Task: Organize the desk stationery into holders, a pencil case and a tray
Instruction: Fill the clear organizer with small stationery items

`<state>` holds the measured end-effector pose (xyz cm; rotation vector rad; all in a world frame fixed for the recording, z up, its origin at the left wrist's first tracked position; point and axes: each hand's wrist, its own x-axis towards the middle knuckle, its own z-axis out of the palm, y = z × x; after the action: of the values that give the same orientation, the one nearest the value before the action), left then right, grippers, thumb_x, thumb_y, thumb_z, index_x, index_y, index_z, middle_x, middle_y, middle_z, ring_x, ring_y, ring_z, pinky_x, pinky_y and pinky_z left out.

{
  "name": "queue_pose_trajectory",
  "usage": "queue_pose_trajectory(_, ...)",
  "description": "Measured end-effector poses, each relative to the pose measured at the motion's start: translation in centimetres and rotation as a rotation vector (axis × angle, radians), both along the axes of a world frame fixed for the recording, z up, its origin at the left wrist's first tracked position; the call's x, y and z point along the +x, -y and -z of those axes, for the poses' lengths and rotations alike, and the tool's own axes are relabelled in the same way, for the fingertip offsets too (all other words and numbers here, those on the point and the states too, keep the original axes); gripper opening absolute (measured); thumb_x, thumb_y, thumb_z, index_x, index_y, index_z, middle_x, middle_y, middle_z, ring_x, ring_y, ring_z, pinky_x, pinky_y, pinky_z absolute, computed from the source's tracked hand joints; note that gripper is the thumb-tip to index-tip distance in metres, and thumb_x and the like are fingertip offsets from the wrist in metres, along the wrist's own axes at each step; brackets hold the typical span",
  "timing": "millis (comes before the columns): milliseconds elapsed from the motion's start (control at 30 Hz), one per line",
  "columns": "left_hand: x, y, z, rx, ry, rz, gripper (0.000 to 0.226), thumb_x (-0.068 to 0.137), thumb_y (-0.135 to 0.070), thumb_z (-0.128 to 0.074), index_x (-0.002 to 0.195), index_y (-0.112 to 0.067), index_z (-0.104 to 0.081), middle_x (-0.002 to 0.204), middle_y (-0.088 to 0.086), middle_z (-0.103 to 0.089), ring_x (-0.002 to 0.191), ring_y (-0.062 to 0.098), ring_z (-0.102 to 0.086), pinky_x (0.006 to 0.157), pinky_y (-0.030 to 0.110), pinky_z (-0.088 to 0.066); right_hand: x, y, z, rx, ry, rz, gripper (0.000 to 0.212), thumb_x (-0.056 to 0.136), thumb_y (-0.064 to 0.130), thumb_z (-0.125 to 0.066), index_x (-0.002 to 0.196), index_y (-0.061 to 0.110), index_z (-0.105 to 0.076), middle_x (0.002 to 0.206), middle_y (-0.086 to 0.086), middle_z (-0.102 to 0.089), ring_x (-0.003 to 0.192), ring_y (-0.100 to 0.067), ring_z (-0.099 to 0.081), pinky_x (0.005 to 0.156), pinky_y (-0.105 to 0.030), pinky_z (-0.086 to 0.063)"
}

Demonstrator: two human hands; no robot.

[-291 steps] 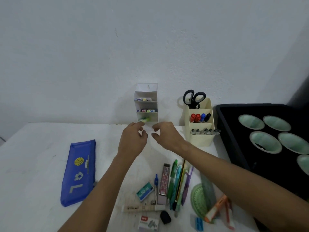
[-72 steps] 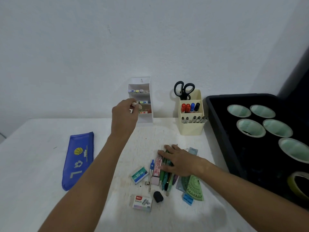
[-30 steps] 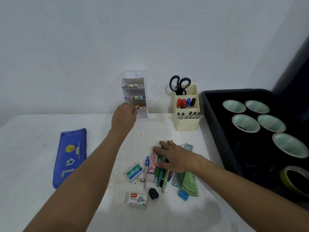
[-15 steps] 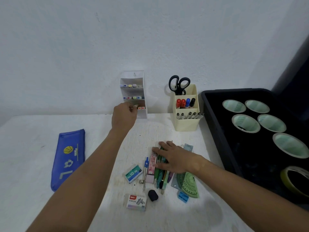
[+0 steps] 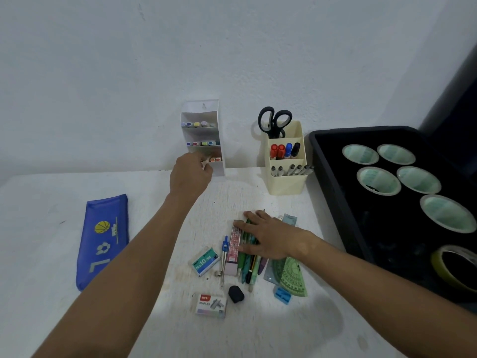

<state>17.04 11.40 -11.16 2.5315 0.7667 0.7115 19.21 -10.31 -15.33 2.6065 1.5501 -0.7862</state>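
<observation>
My left hand (image 5: 189,175) pinches a pale marker (image 5: 205,161) at the bottom shelf of the white tiered holder (image 5: 204,107) against the wall, beside two orange-capped markers (image 5: 215,159). My right hand (image 5: 268,237) lies flat with straight fingers on a bunch of pens and pencils (image 5: 247,264) in the middle of the desk. A blue pencil case (image 5: 104,239) lies to the left. The cream holder (image 5: 286,180) keeps scissors (image 5: 274,121), markers and pens. A black tray (image 5: 333,182) stands at the right.
Around the pens lie a compass (image 5: 224,257), a pink lead box (image 5: 233,250), two staple boxes (image 5: 205,261) (image 5: 211,304), a black eraser (image 5: 236,294), a green protractor (image 5: 290,276), a blue sharpener (image 5: 282,295). Several tape rolls (image 5: 378,180) sit in the tray.
My left hand has stayed at the white holder's bottom shelf with the marker. My right hand has kept resting on the pens. The view shifted slightly.
</observation>
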Motion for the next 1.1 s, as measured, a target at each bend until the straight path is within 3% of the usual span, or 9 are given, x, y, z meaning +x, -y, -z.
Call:
queue_pose_trajectory(267,-2.3,1.6,0.2,-0.034,0.011,0.018,0.033,0.089,-0.023,-0.061,0.120,-0.012,-0.064,0.107,0.008,-0.069,0.091,0.020,-0.063,0.080,0.024,-0.042,0.1,0.0,-0.2,0.026,0.012,-0.014,0.072,0.093,0.061,-0.036,0.152,0.033,-0.006,0.161,-0.003,0.003,0.147,-0.027,0.003,0.119,-0.045,-0.011)
queue_pose_trajectory(367,-4.1,2.6,0.9,-0.111,-0.156,0.119,0.031,0.088,-0.024,-0.061,0.118,-0.014,-0.064,0.104,0.006,-0.069,0.080,0.015,-0.061,0.078,0.023,-0.045,0.1,-0.2,-0.3,0.047,0.027,-0.024,0.072,0.092,0.060,-0.039,0.152,0.030,-0.011,0.161,-0.006,-0.003,0.147,-0.028,-0.004,0.119,-0.045,-0.015)
queue_pose_trajectory(500,-6.4,4.3,2.0,-0.183,-0.447,0.242,0.031,0.086,-0.032,-0.064,0.115,-0.019,-0.064,0.105,0.003,-0.067,0.082,0.013,-0.059,0.078,0.024,-0.048,0.0,-0.1,-0.2,0.115,0.048,-0.015,0.073,0.090,0.061,-0.045,0.150,0.027,-0.021,0.158,-0.008,-0.015,0.141,-0.027,-0.020,0.114,-0.044,-0.027)
queue_pose_trajectory(800,-9.5,6.0,3.2,-0.263,-0.552,0.271,0.033,0.087,-0.033,-0.064,0.118,-0.021,-0.061,0.104,0.000,-0.067,0.076,0.009,-0.059,0.059,0.015,-0.043,0.0,-0.1,-0.2,0.217,0.057,0.012,0.067,0.088,0.057,-0.052,0.142,0.019,-0.040,0.144,-0.009,-0.041,0.127,-0.028,-0.042,0.103,-0.044,-0.039)
queue_pose_trajectory(1000,-10.7,5.8,2.9,-0.253,-0.567,0.256,0.035,0.088,-0.033,-0.062,0.121,-0.022,-0.060,0.109,0.000,-0.066,0.083,0.010,-0.058,0.071,0.020,-0.044,0.5,-0.3,-0.1,0.249,0.064,0.036,0.054,0.090,0.053,-0.052,0.132,0.020,-0.052,0.117,-0.002,-0.056,0.108,-0.022,-0.053,0.092,-0.042,-0.046)
queue_pose_trajectory(1100,-11.5,5.3,2.7,-0.263,-0.573,0.248,0.037,0.088,-0.033,-0.062,0.122,-0.021,-0.059,0.110,0.000,-0.065,0.087,0.011,-0.058,0.074,0.022,-0.045,0.8,-0.5,-0.3,0.275,0.058,0.043,0.049,0.092,0.048,-0.052,0.130,0.017,-0.054,0.116,-0.002,-0.057,0.107,-0.022,-0.054,0.093,-0.039,-0.045)
